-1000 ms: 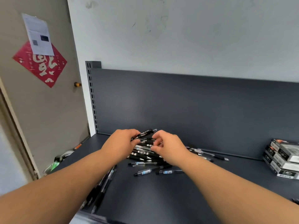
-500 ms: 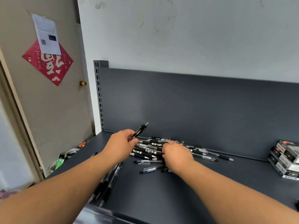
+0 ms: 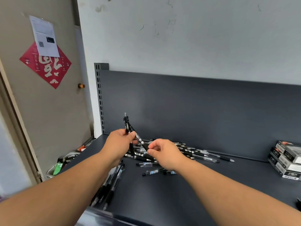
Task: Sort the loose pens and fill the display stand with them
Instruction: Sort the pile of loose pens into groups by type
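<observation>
Two pens cross: left hand [image 3: 119, 142] fingers curl round upright pen [image 3: 126, 123]; right hand [image 3: 164, 152] fingers pinch slanted pen [image 3: 139, 139] low, top leaning toward left hand, above pen pile [image 3: 192, 151].

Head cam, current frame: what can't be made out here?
Head view:
No display stand in frame.
The held pens in the left hand: count unclear, fingers cover the barrels.
The slanted pen pinched by the right hand: unclear whether the left hand grips it too.
The row of pens at the shelf front: partly under the left forearm.
The stacked boxes: cut by right edge, print too small.
The pile of pens: markings too small.
</observation>
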Motion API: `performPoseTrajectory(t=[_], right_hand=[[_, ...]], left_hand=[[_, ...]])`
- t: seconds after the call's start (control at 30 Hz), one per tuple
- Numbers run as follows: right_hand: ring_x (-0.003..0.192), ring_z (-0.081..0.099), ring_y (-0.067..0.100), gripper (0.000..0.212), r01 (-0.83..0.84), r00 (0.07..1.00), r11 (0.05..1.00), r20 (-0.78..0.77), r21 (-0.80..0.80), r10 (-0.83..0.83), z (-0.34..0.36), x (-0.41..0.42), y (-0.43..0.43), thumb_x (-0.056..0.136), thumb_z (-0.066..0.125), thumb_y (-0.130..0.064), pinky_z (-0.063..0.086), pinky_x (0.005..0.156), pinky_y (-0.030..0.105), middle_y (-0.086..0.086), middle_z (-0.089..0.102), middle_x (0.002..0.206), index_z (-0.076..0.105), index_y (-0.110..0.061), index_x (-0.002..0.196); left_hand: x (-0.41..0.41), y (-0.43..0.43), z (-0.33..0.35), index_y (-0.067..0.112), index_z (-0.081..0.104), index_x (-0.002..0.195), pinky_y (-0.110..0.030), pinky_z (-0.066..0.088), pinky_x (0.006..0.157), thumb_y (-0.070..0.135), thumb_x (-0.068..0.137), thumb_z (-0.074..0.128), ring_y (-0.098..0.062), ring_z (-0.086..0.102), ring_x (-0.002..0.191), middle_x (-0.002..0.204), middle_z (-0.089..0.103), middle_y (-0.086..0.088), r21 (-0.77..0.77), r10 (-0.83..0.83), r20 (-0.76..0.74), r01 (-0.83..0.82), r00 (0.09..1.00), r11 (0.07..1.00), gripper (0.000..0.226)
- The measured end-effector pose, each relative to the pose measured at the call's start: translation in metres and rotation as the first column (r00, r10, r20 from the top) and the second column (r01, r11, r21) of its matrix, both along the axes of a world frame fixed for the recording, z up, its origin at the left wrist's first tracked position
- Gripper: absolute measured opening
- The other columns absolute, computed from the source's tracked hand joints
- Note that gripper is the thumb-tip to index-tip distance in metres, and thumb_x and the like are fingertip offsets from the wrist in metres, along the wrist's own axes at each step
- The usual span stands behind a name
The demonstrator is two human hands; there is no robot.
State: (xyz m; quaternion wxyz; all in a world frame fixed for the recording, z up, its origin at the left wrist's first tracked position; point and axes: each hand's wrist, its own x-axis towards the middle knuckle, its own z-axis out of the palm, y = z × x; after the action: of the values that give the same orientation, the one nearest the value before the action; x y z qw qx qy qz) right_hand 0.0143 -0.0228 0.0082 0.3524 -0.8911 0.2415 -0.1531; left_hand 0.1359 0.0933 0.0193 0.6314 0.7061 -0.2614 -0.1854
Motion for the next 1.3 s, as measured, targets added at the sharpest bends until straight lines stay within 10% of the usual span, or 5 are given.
performPoseTrajectory(t=[0.53,0.77,0.97,1.1,1.3], right_hand=[[0.111,0.058,0.027,0.028,-0.052,0.916,0.855,-0.366,-0.516,-0.165,-0.024,0.028,0.0,0.093,0.053,-0.015,0.048,0.093,0.035,0.004,0.061,0.122,0.062,-0.02,0.119],[0.103,0.06,0.017,0.024,0.184,0.964,0.956,-0.15,-0.228,-0.221,-0.014,0.017,-0.001,0.096,0.054,-0.025,0.045,0.087,0.023,-0.002,0.066,0.112,0.065,-0.021,0.116],[0.079,0.057,0.01,0.01,0.215,0.958,0.902,0.099,0.375,-0.269,-0.009,-0.009,0.007,0.092,0.061,-0.022,0.043,0.065,0.017,-0.001,0.065,0.097,0.062,-0.021,0.102],[0.081,0.059,0.01,0.005,0.2,0.951,0.897,0.141,0.395,-0.274,-0.013,-0.032,0.011,0.091,0.063,-0.02,0.045,0.069,0.02,0.002,0.067,0.096,0.062,-0.024,0.095],[0.077,0.057,0.007,0.009,0.249,0.921,0.888,0.189,0.388,-0.341,-0.011,-0.09,0.006,0.094,0.059,-0.017,0.045,0.074,0.025,-0.003,0.068,0.091,0.061,-0.025,0.091]], left_hand=[[0.027,0.021,-0.006,0.024,0.063,0.091,-0.042,0.05,0.097,0.021,0.095,0.058,-0.013,0.069,0.093,0.088,0.074,0.004,-0.119,0.079,0.026,-0.076,0.997,0.99,0.007],[0.03,0.022,-0.006,0.028,0.063,0.09,-0.042,0.049,0.097,0.021,0.095,0.057,-0.014,0.068,0.095,0.091,0.074,0.004,-0.139,0.037,0.034,-0.032,0.999,0.99,0.01],[0.011,-0.002,-0.01,0.022,0.069,0.089,-0.043,0.054,0.09,0.025,0.091,0.064,-0.018,0.069,0.089,0.088,0.074,0.0,-0.137,-0.07,-0.017,0.067,0.997,0.988,0.007],[-0.016,-0.022,-0.01,0.016,0.07,0.09,-0.024,0.055,0.063,0.02,0.09,0.066,-0.015,0.069,0.075,0.086,0.072,-0.003,-0.161,-0.166,-0.074,0.153,0.983,0.975,0.006],[-0.071,-0.054,-0.006,0.012,0.069,0.09,-0.028,0.054,0.067,0.017,0.089,0.066,-0.019,0.068,0.08,0.088,0.072,-0.008,-0.207,-0.272,-0.168,0.236,0.947,0.949,0.006]])
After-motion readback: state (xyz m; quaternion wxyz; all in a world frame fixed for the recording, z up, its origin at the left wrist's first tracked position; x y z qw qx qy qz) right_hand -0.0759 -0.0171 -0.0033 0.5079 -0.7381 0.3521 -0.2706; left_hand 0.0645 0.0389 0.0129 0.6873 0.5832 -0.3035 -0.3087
